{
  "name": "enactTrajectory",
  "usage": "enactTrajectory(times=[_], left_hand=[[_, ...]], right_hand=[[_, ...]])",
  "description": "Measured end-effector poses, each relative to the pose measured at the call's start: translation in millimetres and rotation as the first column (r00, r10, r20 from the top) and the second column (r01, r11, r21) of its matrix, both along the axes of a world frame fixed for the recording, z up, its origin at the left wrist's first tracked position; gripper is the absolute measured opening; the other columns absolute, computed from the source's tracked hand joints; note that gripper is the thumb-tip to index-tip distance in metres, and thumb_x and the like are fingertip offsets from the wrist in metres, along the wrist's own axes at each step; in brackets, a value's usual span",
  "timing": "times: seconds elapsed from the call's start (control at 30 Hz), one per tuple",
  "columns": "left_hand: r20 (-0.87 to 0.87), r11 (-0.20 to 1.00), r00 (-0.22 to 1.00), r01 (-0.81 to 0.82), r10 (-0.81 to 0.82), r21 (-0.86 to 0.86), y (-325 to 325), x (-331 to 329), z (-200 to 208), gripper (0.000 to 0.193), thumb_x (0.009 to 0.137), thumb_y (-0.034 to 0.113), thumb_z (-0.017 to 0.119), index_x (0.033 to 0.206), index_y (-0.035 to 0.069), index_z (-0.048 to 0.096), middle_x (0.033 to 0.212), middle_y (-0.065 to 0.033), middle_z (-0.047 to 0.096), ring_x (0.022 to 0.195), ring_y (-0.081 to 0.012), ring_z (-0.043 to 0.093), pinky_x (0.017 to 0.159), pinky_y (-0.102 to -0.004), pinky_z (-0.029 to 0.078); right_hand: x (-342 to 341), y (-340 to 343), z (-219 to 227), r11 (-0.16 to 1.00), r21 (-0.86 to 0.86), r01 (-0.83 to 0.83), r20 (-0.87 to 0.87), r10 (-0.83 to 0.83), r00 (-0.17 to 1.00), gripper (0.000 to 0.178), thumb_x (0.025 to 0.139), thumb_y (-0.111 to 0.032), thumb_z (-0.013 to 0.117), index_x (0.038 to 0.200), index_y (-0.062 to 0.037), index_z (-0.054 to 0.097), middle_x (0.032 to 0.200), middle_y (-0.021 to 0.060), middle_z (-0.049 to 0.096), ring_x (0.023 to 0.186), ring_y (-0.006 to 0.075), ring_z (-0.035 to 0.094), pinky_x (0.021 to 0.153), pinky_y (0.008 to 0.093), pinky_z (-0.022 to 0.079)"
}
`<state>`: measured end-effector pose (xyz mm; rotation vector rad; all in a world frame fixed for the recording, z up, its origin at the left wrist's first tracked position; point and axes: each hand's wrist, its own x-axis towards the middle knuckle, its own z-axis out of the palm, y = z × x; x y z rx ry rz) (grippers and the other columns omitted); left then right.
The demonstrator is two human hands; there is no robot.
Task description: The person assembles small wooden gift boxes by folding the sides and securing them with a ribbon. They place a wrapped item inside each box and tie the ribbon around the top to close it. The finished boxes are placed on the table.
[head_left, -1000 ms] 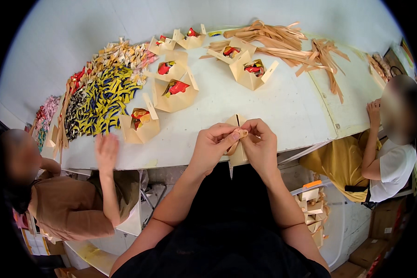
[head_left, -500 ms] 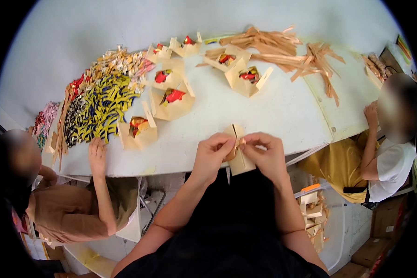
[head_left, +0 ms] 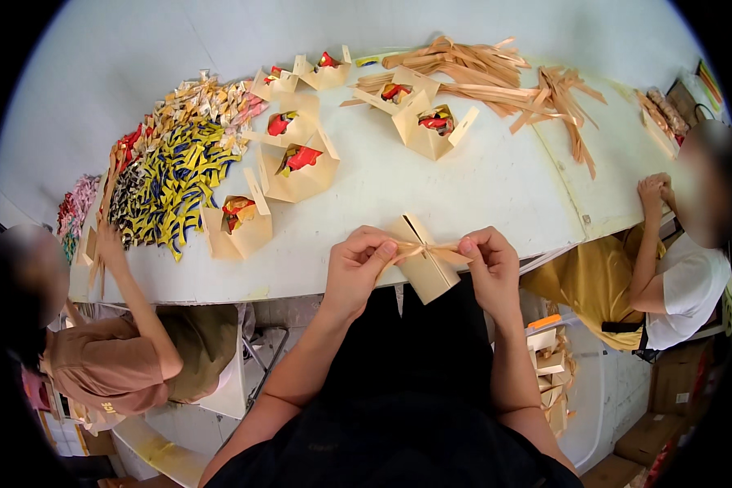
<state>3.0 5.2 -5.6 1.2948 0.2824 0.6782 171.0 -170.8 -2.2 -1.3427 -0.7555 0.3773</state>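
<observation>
A small cream gift box (head_left: 432,281), closed along its top, sits tilted at the near edge of the table. Around its middle runs a peach ribbon (head_left: 419,248), crossed or knotted on top, with its ends stretched out to both sides. My left hand (head_left: 356,270) pinches the ribbon at the box's left. On the other side, my right hand (head_left: 493,268) pinches the ribbon between thumb and fingers. Both hands stay just off the box's sides. Whether the ribbon forms loops is too small to tell.
Open cream boxes (head_left: 299,175) filled with wrapped sweets stand across the table. A heap of wrapped sweets (head_left: 183,175) lies left, and loose ribbons (head_left: 464,73) lie at the back. Co-workers sit on both sides. A clear tub (head_left: 595,382) of tied boxes stands low right.
My hands have moved apart, drawing the ribbon out sideways from the box's middle. The left co-worker's hand has gone from the sweets' near edge to the ribbons at far left.
</observation>
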Motion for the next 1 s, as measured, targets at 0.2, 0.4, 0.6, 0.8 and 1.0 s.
enactTrajectory(times=[0.2, 0.4, 0.6, 0.8, 1.0], left_hand=[[-0.056, 0.977, 0.998, 0.044, -0.033, 0.208, -11, -34, 19, 0.009, 0.105, -0.001, 0.068, 0.109, -0.004, 0.075, 0.112, -0.0117, 0.068, 0.099, -0.0176, 0.07, 0.091, -0.0317, 0.058], [0.112, 0.426, 0.78, -0.45, 0.616, 0.785, 33, -126, 25, 0.001, 0.1, -0.001, 0.073, 0.101, -0.001, 0.073, 0.102, -0.0107, 0.071, 0.09, -0.0196, 0.068, 0.083, -0.0319, 0.056], [0.359, 0.113, 0.334, -0.85, 0.872, 0.515, 130, -184, 11, 0.02, 0.112, 0.018, 0.063, 0.122, 0.001, 0.064, 0.1, 0.0003, 0.059, 0.085, -0.0111, 0.054, 0.078, -0.0282, 0.05], [-0.212, 0.615, 0.58, -0.703, 0.786, 0.357, 169, -184, 3, 0.04, 0.118, 0.037, 0.051, 0.123, 0.0, 0.064, 0.095, 0.0028, 0.061, 0.077, -0.0054, 0.049, 0.068, -0.0242, 0.043], [-0.257, 0.724, 0.679, -0.609, 0.687, 0.325, 192, -137, -9, 0.04, 0.117, 0.035, 0.051, 0.116, -0.001, 0.068, 0.089, 0.0012, 0.065, 0.077, -0.0036, 0.054, 0.065, -0.0249, 0.045]], right_hand=[[12, -101, 49, 0.95, -0.308, 0.057, 0.225, 0.014, 0.974, 0.009, 0.091, -0.002, 0.079, 0.089, 0.0005, 0.071, 0.082, 0.0035, 0.069, 0.076, 0.0119, 0.062, 0.073, 0.0273, 0.05], [37, -254, 93, 0.736, -0.652, -0.183, 0.258, 0.442, 0.859, 0.032, 0.068, -0.027, 0.096, 0.068, -0.0106, 0.069, 0.073, 0.0033, 0.07, 0.069, 0.0216, 0.068, 0.067, 0.035, 0.046], [34, -249, 89, 0.628, -0.569, -0.531, 0.062, 0.676, 0.734, 0.037, 0.069, -0.033, 0.1, 0.065, -0.0109, 0.07, 0.07, 0.0043, 0.072, 0.067, 0.0214, 0.071, 0.059, 0.0356, 0.045], [31, -160, 66, 0.702, -0.503, -0.504, 0.292, 0.687, 0.665, 0.027, 0.083, -0.027, 0.095, 0.081, -0.011, 0.074, 0.076, 0.0031, 0.071, 0.067, 0.0256, 0.068, 0.059, 0.0374, 0.046], [11, -97, 101, 0.583, -0.399, -0.707, 0.338, 0.811, 0.478, 0.021, 0.09, -0.025, 0.09, 0.084, -0.0113, 0.075, 0.079, 0.0011, 0.071, 0.074, 0.0237, 0.068, 0.061, 0.0361, 0.049]])
